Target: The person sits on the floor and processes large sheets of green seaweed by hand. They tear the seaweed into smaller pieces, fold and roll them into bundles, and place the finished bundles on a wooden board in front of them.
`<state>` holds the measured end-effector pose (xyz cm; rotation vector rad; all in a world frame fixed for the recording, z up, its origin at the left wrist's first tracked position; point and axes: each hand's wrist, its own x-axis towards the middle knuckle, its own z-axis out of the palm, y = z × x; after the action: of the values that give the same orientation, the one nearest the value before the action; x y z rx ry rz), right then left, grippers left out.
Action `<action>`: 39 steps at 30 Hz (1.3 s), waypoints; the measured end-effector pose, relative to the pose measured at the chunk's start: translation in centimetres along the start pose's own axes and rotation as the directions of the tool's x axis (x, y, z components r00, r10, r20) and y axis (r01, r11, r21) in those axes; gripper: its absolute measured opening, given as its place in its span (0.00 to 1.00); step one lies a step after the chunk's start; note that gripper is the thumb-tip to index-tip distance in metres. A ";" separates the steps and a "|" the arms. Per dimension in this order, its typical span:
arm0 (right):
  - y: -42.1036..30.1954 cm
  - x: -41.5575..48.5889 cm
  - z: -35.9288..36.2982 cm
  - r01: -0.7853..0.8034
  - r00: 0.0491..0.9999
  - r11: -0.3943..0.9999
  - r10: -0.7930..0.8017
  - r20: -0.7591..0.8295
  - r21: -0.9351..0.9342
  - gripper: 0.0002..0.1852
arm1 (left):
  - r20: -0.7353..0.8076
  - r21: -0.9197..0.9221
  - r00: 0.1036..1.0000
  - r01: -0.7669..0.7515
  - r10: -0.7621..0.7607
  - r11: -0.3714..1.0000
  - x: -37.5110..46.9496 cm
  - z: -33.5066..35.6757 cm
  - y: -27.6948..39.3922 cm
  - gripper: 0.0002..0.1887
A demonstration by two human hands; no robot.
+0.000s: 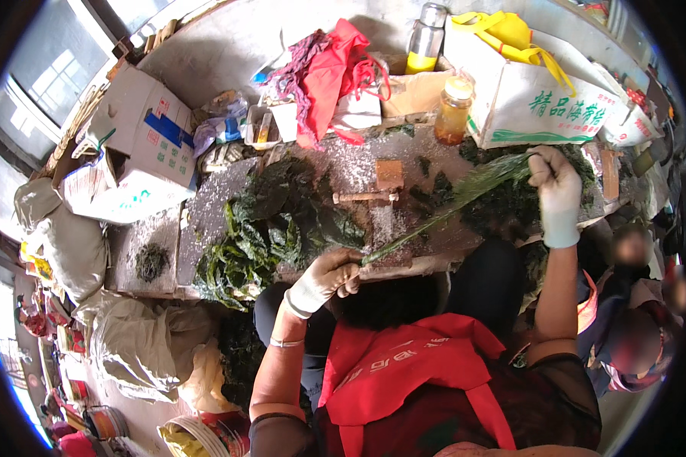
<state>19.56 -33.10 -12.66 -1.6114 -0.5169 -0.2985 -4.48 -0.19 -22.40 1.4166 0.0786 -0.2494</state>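
Note:
A long green strip of kelp (pixel 446 211) is stretched slantwise over the table between my two gloved hands. My left hand (pixel 334 278) pinches its narrow end near the table's front edge. At the right, my right hand (pixel 554 171) is raised and grips the wider, blurred end. Left of centre lies a heap of dark, wet kelp leaves (pixel 234 245), partly hanging over the front edge. More dark kelp (pixel 506 203) lies under the strip at the right. Between the heaps a wooden block (pixel 389 174) and a short rod (pixel 366 197) are on the salt-strewn table.
A jar with a yellow lid (pixel 453 117), a steel flask (pixel 427 40), a red cloth (pixel 334 80) and cardboard boxes (pixel 549 108) line the table's back. A white carton (pixel 148 143) and sacks (pixel 71 245) are at the left. Other people (pixel 634 337) are at the far right.

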 end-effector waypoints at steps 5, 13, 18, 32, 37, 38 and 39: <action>-0.9 5.4 -5.9 -0.070 0.974 0.965 0.011 -0.228 -0.254 0.12 | -0.176 -0.047 0.984 -0.035 0.026 0.998 -1.3 1.5 1.5 0.15; 1.2 3.5 -2.5 0.296 0.918 0.525 0.074 0.389 -0.798 0.17 | -0.455 -0.123 0.888 0.014 -0.069 0.992 -5.2 1.1 0.5 0.15; 7.2 -2.9 7.2 0.878 0.396 0.233 0.138 0.908 -0.419 0.29 | -0.473 -0.134 0.879 -0.008 -0.057 0.991 -5.3 2.0 0.3 0.16; 12.1 5.6 -6.0 0.406 0.755 -0.099 0.596 0.272 -0.909 0.53 | -0.633 -0.177 0.765 0.011 -0.123 0.984 -8.9 2.7 -1.0 0.15; 16.4 8.7 -8.7 -0.031 0.778 -0.013 0.628 -0.033 -0.999 0.52 | -0.657 -0.142 0.749 -0.020 -0.079 0.990 -11.0 2.9 -1.7 0.17; 17.6 9.3 -8.4 -0.099 0.781 0.008 0.620 -0.073 -0.995 0.48 | -0.692 -0.161 0.716 -0.031 -0.091 0.986 -11.4 3.5 -1.4 0.17; 18.6 9.6 -7.8 -0.165 0.782 0.034 0.614 -0.109 -0.986 0.44 | -0.709 -0.167 0.700 -0.045 -0.088 0.985 -12.0 3.8 -1.4 0.17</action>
<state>37.93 -40.20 -23.27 -3.1342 0.0251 0.2228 -16.82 -2.58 -20.77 1.2651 0.7517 0.3091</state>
